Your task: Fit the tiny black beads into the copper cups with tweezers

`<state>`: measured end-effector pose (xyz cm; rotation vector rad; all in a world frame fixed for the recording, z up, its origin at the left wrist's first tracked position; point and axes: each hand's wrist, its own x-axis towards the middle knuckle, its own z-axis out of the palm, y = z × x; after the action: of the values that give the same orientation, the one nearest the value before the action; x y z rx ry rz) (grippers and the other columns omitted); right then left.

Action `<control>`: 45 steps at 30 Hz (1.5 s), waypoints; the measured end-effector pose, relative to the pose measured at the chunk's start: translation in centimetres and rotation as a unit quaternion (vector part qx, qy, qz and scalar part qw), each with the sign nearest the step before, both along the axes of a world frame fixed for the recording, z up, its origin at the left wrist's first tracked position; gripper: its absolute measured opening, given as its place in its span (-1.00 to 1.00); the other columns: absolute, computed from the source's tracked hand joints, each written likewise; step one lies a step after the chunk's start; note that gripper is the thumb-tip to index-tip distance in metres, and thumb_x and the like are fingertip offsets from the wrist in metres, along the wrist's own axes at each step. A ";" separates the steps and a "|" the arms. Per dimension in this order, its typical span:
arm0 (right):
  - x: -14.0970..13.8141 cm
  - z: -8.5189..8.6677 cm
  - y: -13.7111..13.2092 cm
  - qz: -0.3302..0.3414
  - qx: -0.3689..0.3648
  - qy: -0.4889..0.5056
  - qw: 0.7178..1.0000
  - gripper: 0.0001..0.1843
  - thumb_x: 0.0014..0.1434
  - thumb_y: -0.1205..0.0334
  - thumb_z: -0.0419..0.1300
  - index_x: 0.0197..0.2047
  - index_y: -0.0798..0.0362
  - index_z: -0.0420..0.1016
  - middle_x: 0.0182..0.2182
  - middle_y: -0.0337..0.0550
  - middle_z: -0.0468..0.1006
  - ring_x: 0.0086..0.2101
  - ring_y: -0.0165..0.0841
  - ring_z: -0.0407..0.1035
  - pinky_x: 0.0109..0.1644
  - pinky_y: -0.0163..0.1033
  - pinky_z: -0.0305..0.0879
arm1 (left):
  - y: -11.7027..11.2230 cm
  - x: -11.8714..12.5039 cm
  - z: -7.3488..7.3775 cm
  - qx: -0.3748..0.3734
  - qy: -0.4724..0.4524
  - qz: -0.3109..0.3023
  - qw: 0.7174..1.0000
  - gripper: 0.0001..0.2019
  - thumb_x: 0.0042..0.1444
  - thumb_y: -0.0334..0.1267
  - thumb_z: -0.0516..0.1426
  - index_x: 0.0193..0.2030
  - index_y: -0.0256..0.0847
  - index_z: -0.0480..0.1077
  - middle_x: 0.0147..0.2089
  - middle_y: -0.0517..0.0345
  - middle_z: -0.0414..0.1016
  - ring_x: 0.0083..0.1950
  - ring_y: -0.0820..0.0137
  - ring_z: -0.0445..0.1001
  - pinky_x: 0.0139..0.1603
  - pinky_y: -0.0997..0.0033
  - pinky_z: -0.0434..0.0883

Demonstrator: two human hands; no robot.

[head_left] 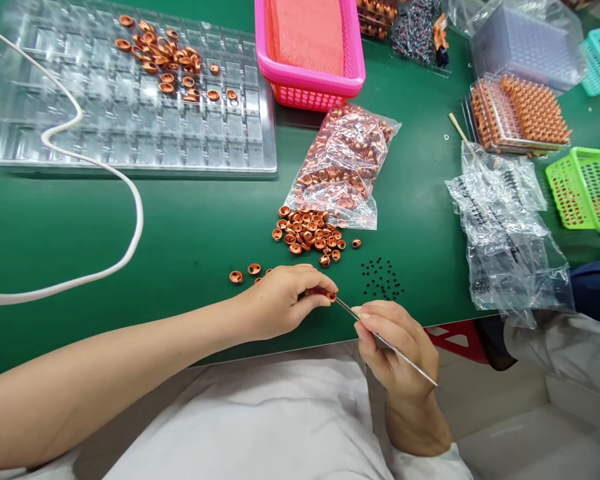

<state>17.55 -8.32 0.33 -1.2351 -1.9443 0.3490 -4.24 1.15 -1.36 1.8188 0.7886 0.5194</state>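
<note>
The left hand (285, 300) pinched a copper cup (331, 297) between thumb and fingertips, at the near edge of the bench (190, 220); the fingers covered most of it, so only its end showed. The right hand (400, 340) gripped tweezers (405, 360) like a pen, their tips reaching the cup. Whether the tips carried anything was too small to make out.

Just beyond the left hand lay a pile (307, 230) of similar cups, partly under the mouth of a clear bag (347, 157) whose glare blurred the many cups inside. A few loose cups (236, 277) sat left of that hand, some half hidden behind it. Black bits (383, 280) were scattered just beyond the right hand, too tiny for their shape to be told.

Farther off, beyond the left hand, more cups (165, 53) rested on a clear tray (230, 143), and a white cord (139, 227) ran out of view at the left. Well to the right of the right hand, crumpled plastic (510, 227) lay near a person's sleeve (570, 347), cut off by the edge.
</note>
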 end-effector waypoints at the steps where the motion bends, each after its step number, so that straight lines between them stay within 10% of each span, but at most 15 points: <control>1: 0.0 0.0 0.0 0.001 0.001 0.001 1.000 -0.55 0.25 0.49 0.27 0.15 -0.06 0.43 -0.18 -0.14 0.68 -0.18 -0.29 0.63 -0.15 -0.10 0.67 | 0.0 0.0 0.0 -0.002 0.001 -0.002 1.000 -0.86 0.29 -0.43 0.20 -0.08 -0.23 0.58 -0.21 0.11 0.66 -0.20 0.37 0.60 -0.16 0.45 0.49; 45: -0.2 0.0 0.1 0.013 0.011 0.030 0.999 -0.56 0.19 0.59 0.29 0.10 0.08 0.48 -0.17 -0.06 0.65 -0.16 -0.28 0.60 -0.15 -0.12 0.64 | 0.1 0.0 0.2 -0.034 -0.001 -0.002 0.999 -0.86 0.29 -0.43 0.21 -0.08 -0.31 0.60 -0.23 0.08 0.64 -0.21 0.38 0.59 -0.16 0.47 0.46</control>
<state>17.34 -8.24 0.29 -1.1733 -1.9099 0.3718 -4.27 1.29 -1.21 1.7557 0.7922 0.4874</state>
